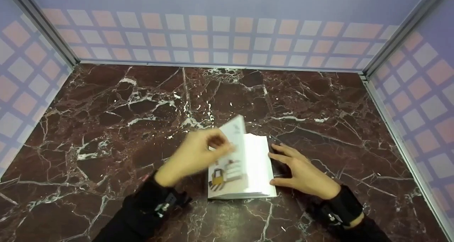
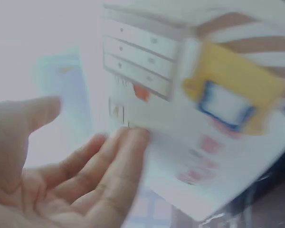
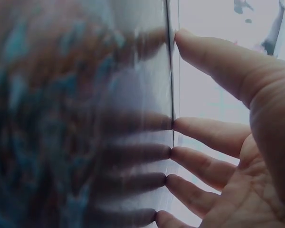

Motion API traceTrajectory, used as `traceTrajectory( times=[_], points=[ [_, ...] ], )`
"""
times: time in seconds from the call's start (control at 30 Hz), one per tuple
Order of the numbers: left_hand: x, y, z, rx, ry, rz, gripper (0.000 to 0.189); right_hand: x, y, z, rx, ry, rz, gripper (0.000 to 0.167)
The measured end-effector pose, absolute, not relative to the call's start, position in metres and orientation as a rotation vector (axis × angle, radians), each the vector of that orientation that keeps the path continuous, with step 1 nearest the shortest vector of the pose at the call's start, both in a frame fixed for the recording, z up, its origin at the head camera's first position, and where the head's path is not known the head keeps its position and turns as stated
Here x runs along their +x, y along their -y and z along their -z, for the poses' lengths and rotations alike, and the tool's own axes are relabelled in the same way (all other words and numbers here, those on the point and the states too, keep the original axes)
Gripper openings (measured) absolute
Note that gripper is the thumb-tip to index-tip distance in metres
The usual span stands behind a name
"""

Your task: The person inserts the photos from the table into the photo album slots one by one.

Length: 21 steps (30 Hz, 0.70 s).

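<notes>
An open book (image 1: 259,164) with white pages lies near the middle of the table. One of its leaves (image 1: 230,132) stands raised and slanted on the left side. Printed on the left side are a drawer cabinet (image 2: 137,52) and a yellow figure (image 2: 237,85). My left hand (image 1: 198,153), blurred, is over that side; its fingertips are right at the printed page, with the thumb apart from them. My right hand (image 1: 301,172) rests at the book's right edge, fingers spread and fairly straight, fingertips on the dark tabletop in the right wrist view.
The table (image 1: 142,121) has a glossy dark red-brown marble surface with white veins. Panels with pink and white squares stand around it: a back panel (image 1: 227,39), a left panel (image 1: 25,71) and a right panel (image 1: 418,82). Black bands with small devices circle both wrists.
</notes>
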<state>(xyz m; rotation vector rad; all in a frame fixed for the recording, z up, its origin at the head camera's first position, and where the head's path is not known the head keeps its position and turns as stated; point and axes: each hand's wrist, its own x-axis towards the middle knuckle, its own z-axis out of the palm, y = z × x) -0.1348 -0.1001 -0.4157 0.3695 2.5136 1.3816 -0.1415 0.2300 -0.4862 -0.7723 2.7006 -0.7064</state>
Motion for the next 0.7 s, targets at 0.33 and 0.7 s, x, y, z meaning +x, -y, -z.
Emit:
traceTrajectory(
  times=[0.33, 0.7],
  points=[
    [-0.110, 0.067, 0.450, 1.019, -2.906, -0.749, 0.019, -0.142, -0.231, 0.485, -0.774, -2.691, 0.721, 0.079],
    [-0.113, 0.088, 0.452, 0.555, -3.048, -0.982, 0.029, -0.142, -0.231, 0.485, -0.769, -2.688, 0.721, 0.068]
  ],
)
